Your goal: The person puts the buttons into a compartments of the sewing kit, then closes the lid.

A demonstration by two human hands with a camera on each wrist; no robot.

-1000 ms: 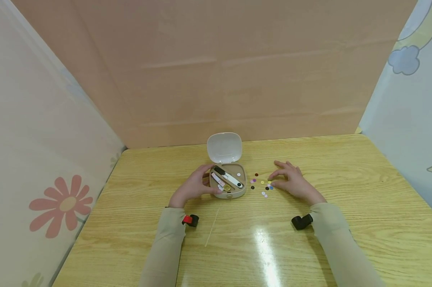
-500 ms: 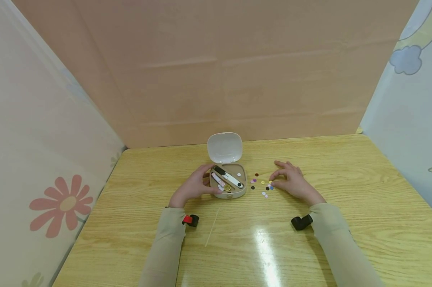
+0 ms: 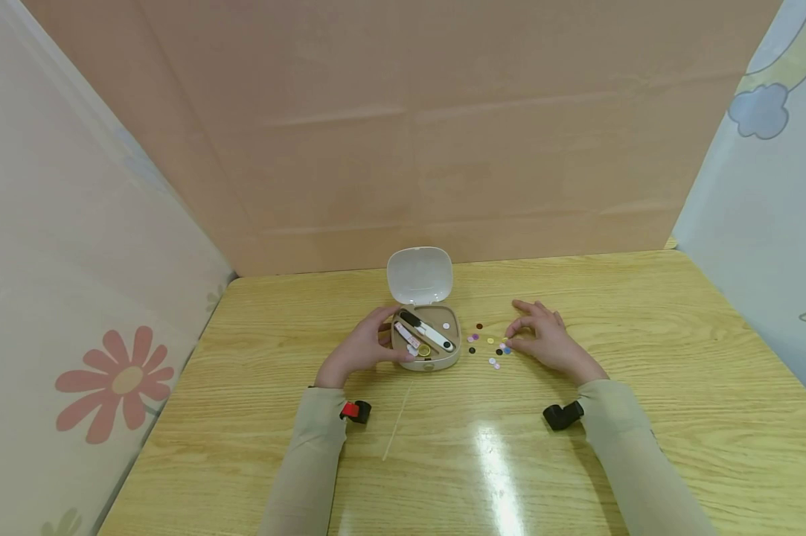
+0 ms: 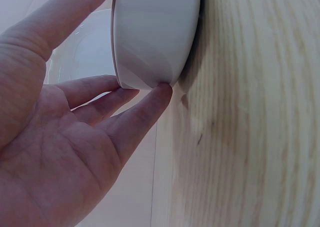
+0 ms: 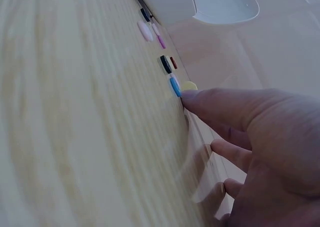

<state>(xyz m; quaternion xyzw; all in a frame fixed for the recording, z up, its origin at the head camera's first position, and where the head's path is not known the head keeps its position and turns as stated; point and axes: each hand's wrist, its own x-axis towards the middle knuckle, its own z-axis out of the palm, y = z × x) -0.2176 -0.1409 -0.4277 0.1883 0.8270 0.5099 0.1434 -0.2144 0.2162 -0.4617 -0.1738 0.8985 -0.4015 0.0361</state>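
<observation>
My left hand (image 3: 361, 348) holds a small cream box (image 3: 439, 363) by its left side, thumb at the front and fingers round the back. The box's lid (image 3: 419, 275) stands raised. Inside lie a long black-and-white tool (image 3: 428, 332), a pink-and-white strip (image 3: 406, 335), a round gold item (image 3: 424, 351) and a white button (image 3: 446, 326). To the right of the box, my right hand (image 3: 548, 344) pinches a yellow button (image 5: 189, 86) between thumb and finger, tilted up just above the table. A blue button (image 5: 175, 87) lies right beside the thumb tip.
Several loose buttons lie between the box and my right hand, among them a black button (image 3: 472, 351), a dark red button (image 3: 479, 326) and a white button (image 3: 493, 361). A thin pale strip (image 3: 397, 423) lies nearer on the wooden table (image 3: 242, 447). Fabric-like walls enclose three sides.
My right hand has shifted very slightly to the right, its fingertips now pinching the yellow button at the edge of the group. My left hand and the box stay in place.
</observation>
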